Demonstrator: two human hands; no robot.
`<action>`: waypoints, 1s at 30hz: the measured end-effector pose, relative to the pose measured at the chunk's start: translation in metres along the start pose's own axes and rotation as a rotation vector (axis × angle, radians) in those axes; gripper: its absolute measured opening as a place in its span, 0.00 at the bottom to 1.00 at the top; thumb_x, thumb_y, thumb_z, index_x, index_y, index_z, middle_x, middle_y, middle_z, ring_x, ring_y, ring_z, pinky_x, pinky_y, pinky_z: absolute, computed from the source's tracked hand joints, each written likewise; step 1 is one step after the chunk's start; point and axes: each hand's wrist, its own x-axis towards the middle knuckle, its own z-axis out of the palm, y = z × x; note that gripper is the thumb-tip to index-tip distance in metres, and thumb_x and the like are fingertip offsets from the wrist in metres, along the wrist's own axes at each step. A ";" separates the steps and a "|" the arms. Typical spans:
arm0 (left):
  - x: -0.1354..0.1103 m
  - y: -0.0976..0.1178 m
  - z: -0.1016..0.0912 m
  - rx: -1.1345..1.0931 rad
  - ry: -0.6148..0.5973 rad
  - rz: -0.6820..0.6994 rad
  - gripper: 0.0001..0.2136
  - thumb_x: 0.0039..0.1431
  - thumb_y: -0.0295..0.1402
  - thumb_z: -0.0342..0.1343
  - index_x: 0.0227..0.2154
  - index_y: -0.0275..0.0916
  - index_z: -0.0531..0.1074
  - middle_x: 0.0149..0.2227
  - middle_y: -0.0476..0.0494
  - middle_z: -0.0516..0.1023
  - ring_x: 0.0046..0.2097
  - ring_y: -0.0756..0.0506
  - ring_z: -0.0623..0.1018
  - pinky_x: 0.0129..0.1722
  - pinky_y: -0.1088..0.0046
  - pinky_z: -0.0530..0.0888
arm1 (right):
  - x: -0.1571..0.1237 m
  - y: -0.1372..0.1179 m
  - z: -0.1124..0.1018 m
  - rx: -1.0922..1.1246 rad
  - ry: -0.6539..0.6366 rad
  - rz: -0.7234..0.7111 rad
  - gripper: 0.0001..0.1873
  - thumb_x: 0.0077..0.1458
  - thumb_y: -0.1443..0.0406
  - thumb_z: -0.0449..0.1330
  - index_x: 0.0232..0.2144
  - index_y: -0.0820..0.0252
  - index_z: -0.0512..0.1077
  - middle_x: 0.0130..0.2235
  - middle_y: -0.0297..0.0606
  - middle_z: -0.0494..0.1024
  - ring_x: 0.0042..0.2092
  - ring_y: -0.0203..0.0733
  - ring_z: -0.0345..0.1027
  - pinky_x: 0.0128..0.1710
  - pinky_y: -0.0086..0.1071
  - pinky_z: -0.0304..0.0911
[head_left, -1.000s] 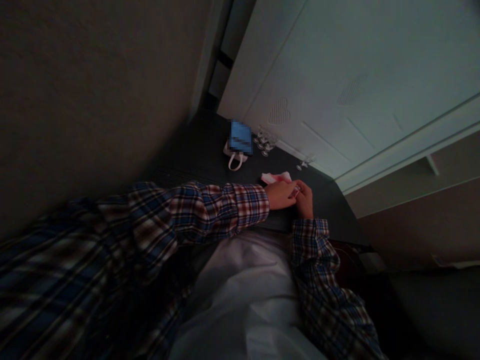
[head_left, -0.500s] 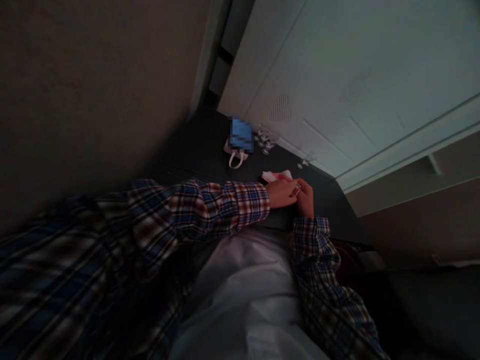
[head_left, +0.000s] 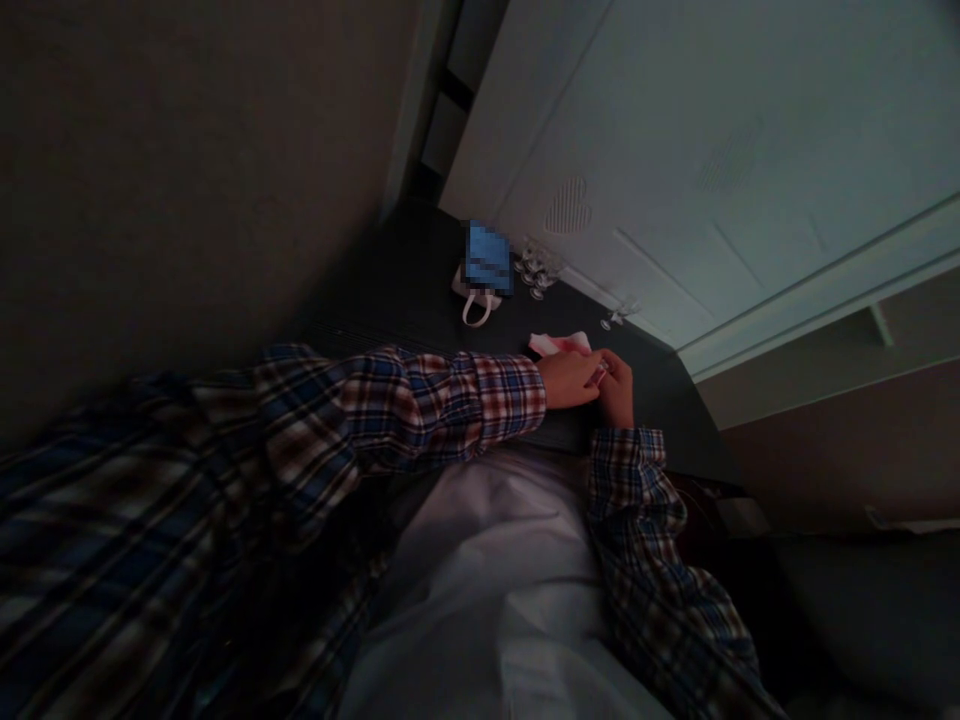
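My left hand reaches across my front, its fingers closed around a pink-and-white cloth. Part of the cloth sticks out beyond the knuckles. Meeting its fingertips, my right hand is bent and closed on a small clear glass. Only a shiny bit of that glass shows between the fingers; the rest is hidden. Both hands are low over the dark tabletop. Just beyond them, one or more small stemmed glasses stand by the white panel.
A cluster of several small stemmed glasses stands farther left along the white panel with heart reliefs. Beside it is a device with a blurred blue screen and a pale loop handle. A wall rises at left.
The view has shifted slightly, so the tabletop things appear a little up and to the right. Both hands keep their grip, with only slight finger movement.
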 end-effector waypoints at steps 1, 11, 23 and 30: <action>0.000 0.000 0.000 0.004 0.003 -0.001 0.22 0.62 0.36 0.42 0.57 0.33 0.58 0.46 0.37 0.72 0.44 0.46 0.75 0.41 0.74 0.69 | 0.000 -0.001 0.000 -0.008 0.000 0.001 0.14 0.43 0.59 0.51 0.26 0.68 0.64 0.26 0.34 0.66 0.30 0.25 0.53 0.31 0.21 0.50; -0.003 0.004 -0.003 0.006 0.004 -0.003 0.20 0.62 0.35 0.42 0.56 0.33 0.60 0.46 0.36 0.72 0.44 0.43 0.75 0.43 0.70 0.70 | -0.002 -0.004 0.000 -0.045 0.015 -0.012 0.14 0.44 0.59 0.50 0.23 0.68 0.62 0.25 0.34 0.64 0.30 0.25 0.52 0.30 0.21 0.48; -0.001 0.001 0.000 0.023 0.023 0.006 0.21 0.62 0.35 0.42 0.56 0.33 0.59 0.47 0.38 0.72 0.44 0.45 0.74 0.41 0.74 0.68 | -0.002 -0.002 0.000 -0.038 0.012 -0.009 0.14 0.44 0.59 0.51 0.23 0.68 0.62 0.25 0.34 0.62 0.30 0.25 0.51 0.29 0.22 0.47; -0.003 0.004 -0.002 0.012 0.011 -0.010 0.22 0.62 0.35 0.44 0.57 0.33 0.58 0.47 0.36 0.71 0.45 0.43 0.75 0.42 0.71 0.70 | -0.001 0.000 -0.002 -0.059 0.006 -0.035 0.12 0.45 0.60 0.50 0.23 0.68 0.61 0.24 0.33 0.61 0.29 0.24 0.50 0.30 0.21 0.47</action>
